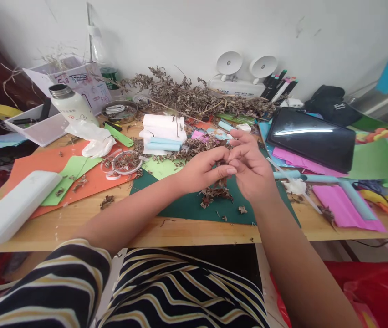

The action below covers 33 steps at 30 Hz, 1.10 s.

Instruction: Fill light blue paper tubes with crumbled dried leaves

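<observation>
My left hand [203, 171] and my right hand [250, 166] meet above a dark green sheet [183, 202] on the wooden table [146, 230]. Both are closed in a pinch around a small sprig of dried leaves [222, 159] held between the fingertips. Below the hands, crumbled dried plant bits [216, 195] lie on the green sheet. A large heap of dried branches [194, 95] sits at the back of the table.
An orange sheet [43, 166] with light green scraps lies at left, beside a white device [12, 207], a bottle [69, 104] and a white tray [37, 127]. A black tablet [312, 136], pink paper [344, 207] and a glue gun [334, 184] are at right. White rolls [163, 130] lie behind.
</observation>
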Each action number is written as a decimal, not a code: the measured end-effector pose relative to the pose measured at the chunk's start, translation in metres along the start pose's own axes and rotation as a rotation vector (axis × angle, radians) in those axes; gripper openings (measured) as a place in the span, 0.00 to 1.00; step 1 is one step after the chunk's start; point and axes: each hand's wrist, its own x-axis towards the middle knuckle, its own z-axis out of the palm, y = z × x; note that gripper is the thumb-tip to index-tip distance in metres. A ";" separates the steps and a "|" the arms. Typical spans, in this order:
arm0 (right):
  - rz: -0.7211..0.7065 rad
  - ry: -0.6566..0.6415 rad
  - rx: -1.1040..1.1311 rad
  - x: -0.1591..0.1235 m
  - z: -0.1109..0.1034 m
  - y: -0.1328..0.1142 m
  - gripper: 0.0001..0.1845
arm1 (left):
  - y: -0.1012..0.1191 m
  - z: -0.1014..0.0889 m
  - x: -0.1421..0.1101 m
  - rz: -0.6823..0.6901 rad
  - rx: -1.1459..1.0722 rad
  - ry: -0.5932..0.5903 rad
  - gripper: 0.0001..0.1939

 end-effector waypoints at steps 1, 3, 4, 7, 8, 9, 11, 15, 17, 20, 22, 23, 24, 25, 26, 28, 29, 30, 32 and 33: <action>0.016 -0.003 0.100 -0.001 0.002 0.002 0.10 | -0.001 0.003 -0.001 -0.023 -0.080 -0.002 0.18; 0.049 -0.004 0.272 -0.002 0.004 0.003 0.09 | -0.001 0.009 -0.001 -0.060 -0.202 -0.019 0.18; 0.068 0.007 0.332 -0.002 0.005 0.002 0.08 | -0.001 0.011 -0.001 -0.077 -0.244 -0.024 0.18; 0.134 0.103 0.418 -0.002 0.007 -0.003 0.09 | 0.002 0.015 0.000 -0.124 -0.350 -0.044 0.19; 0.161 0.137 0.421 -0.001 0.008 -0.004 0.09 | 0.003 0.016 0.001 -0.135 -0.382 -0.053 0.19; 0.189 0.171 0.420 -0.001 0.010 -0.006 0.09 | 0.003 0.016 0.002 -0.145 -0.405 -0.057 0.19; 0.232 0.235 0.425 0.001 0.013 -0.007 0.09 | 0.003 0.016 0.003 -0.161 -0.407 -0.060 0.18; 0.332 0.344 0.464 0.009 0.005 -0.004 0.05 | -0.001 0.020 -0.002 -0.203 -0.235 -0.101 0.18; 0.387 0.421 0.460 0.016 -0.013 -0.006 0.08 | -0.005 0.023 -0.006 -0.229 -0.063 -0.160 0.18; 0.335 0.618 0.416 0.026 -0.050 -0.013 0.14 | -0.011 0.027 -0.012 -0.233 0.219 -0.287 0.17; 0.318 0.643 0.418 0.031 -0.069 -0.017 0.10 | -0.013 0.028 -0.012 -0.167 0.420 -0.366 0.15; 0.323 0.642 0.436 0.032 -0.075 -0.018 0.07 | -0.013 0.028 -0.011 -0.125 0.521 -0.393 0.14; 0.335 0.636 0.466 0.033 -0.077 -0.017 0.04 | -0.012 0.028 -0.010 -0.091 0.608 -0.409 0.12; 0.352 0.635 0.503 0.032 -0.076 -0.015 0.02 | -0.011 0.027 -0.009 -0.072 0.675 -0.415 0.11; 0.370 0.632 0.542 0.032 -0.073 -0.010 0.02 | -0.010 0.027 -0.009 -0.068 0.720 -0.420 0.10; 0.411 0.581 0.574 0.028 -0.060 0.005 0.04 | -0.007 0.025 -0.008 -0.088 0.755 -0.425 0.11; 0.434 0.533 0.563 0.025 -0.052 0.012 0.05 | -0.007 0.024 -0.008 -0.111 0.745 -0.416 0.14; 0.457 0.478 0.538 0.022 -0.044 0.020 0.05 | -0.006 0.022 -0.007 -0.141 0.716 -0.391 0.18; 0.494 0.372 0.488 0.015 -0.029 0.030 0.06 | -0.007 0.016 -0.004 -0.211 0.594 -0.291 0.26; 0.493 0.327 0.470 0.012 -0.022 0.032 0.06 | -0.008 0.012 -0.002 -0.238 0.511 -0.218 0.28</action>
